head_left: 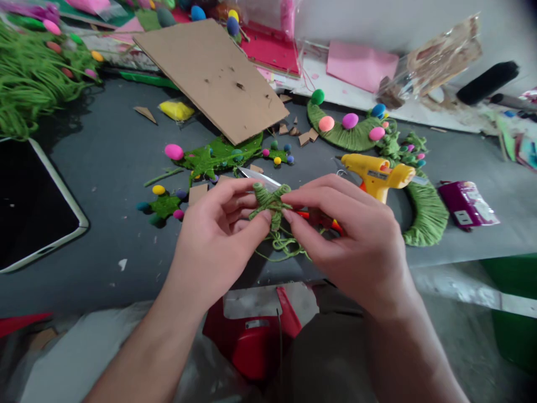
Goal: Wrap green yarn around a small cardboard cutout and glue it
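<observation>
Between my hands, above the grey tabletop, is a small star wrapped in green yarn. My left hand grips its left side, thumb on the front and fingers curled behind. My right hand pinches at its right edge with thumb and forefinger; a strand of yarn seems to run there. Loose green yarn trails in loops below the star. Just behind lie scissors, their blade pointing up-left and their orange-red handle partly hidden by my right hand.
A yellow glue gun and a green-wrapped crescent with pompoms lie to the right. Cardboard leans across the back. At left are a tablet and a heap of green yarn. Pompom-tipped green stars lie nearby.
</observation>
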### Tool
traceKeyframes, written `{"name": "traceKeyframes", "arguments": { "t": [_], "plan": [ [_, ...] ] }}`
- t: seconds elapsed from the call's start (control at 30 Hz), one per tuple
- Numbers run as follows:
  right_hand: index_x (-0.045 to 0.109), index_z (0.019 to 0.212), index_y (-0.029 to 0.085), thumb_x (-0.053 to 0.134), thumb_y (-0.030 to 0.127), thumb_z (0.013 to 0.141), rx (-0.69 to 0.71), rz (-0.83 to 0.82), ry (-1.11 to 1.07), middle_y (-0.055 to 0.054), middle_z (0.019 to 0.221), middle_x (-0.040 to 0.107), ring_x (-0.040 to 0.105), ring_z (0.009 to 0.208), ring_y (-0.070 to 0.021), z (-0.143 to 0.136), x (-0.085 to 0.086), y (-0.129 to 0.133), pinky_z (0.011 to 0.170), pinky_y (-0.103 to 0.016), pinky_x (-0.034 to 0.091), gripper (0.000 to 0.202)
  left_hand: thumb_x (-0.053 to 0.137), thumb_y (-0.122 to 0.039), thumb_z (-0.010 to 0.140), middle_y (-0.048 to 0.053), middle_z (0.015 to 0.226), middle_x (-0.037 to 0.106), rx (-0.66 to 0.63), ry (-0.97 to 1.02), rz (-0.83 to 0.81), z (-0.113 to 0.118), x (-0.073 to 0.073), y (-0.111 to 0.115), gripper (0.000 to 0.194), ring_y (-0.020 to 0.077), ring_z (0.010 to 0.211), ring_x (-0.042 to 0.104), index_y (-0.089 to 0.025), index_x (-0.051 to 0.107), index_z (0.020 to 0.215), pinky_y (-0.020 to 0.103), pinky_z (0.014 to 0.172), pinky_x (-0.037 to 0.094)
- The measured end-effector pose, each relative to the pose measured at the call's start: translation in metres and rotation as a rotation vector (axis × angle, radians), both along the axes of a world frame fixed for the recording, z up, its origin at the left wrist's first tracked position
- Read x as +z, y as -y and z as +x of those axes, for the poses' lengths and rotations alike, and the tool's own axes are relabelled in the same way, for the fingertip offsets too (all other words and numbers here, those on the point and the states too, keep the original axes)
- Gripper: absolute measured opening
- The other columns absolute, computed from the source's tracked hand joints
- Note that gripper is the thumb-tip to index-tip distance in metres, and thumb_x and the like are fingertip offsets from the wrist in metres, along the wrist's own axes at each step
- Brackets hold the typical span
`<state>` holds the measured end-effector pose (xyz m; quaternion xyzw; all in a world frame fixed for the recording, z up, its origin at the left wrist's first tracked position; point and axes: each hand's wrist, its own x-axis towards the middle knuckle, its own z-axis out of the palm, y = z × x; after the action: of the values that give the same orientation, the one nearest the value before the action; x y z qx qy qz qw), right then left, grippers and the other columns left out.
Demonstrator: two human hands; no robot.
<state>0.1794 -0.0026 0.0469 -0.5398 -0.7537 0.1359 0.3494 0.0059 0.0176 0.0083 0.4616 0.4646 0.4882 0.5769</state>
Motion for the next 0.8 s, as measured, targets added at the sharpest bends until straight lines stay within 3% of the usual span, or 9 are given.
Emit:
{"name": "traceKeyframes", "arguments": {
  "t": [0.2, 0.33, 0.57, 0.8],
  "plan": [
    [0.073, 0.101, 0.025, 0.071, 0.015, 0.088, -0.043, -0.111, 0.043, 0.001, 0.091, 0.072, 0.062, 0.069, -0.0123, 0.018, 0.007, 0.004, 0.061, -0.026, 0.052, 0.017, 0.081, -0.016, 0.080, 0.002, 0.094, 0.076, 0.062, -0.052, -0.006, -0.001, 0.003, -0.001, 0.028, 0.0153, 0.088, 0.072, -0.022, 0.074, 0.107, 0.019, 0.068, 0.056],
    [0.073, 0.095, 0.026, 0.073, 0.020, 0.090, -0.065, -0.101, 0.018, 0.001, 0.086, 0.072, 0.059, 0.065, -0.0120, 0.022, 0.008, 0.005, 0.056, -0.027, 0.048, 0.008, 0.080, -0.018, 0.082, 0.004, 0.098, 0.076, 0.069, -0.066, -0.009, -0.002, 0.001, -0.001, 0.030, 0.0181, 0.091, 0.073, -0.022, 0.073, 0.111, 0.023, 0.071, 0.059],
    [0.069, 0.093, 0.022, 0.065, 0.019, 0.096, 0.023, -0.124, 0.034, 0.000, 0.086, 0.067, 0.060, 0.074, -0.0126, 0.009, 0.001, 0.000, 0.068, -0.028, 0.049, 0.006, 0.081, -0.016, 0.080, 0.002, 0.100, 0.077, 0.049, -0.031, 0.015, 0.002, -0.001, -0.001, 0.029, 0.0157, 0.091, 0.073, -0.024, 0.075, 0.108, 0.021, 0.072, 0.059],
    [0.062, 0.088, 0.020, 0.059, 0.023, 0.100, -0.039, -0.155, 0.083, -0.001, 0.084, 0.064, 0.056, 0.074, -0.0128, 0.000, -0.005, -0.003, 0.069, -0.028, 0.043, 0.013, 0.082, -0.016, 0.080, 0.003, 0.105, 0.077, 0.027, -0.040, 0.023, 0.003, 0.000, 0.000, 0.032, 0.0165, 0.093, 0.073, -0.023, 0.074, 0.110, 0.021, 0.070, 0.059]
  ]
}}
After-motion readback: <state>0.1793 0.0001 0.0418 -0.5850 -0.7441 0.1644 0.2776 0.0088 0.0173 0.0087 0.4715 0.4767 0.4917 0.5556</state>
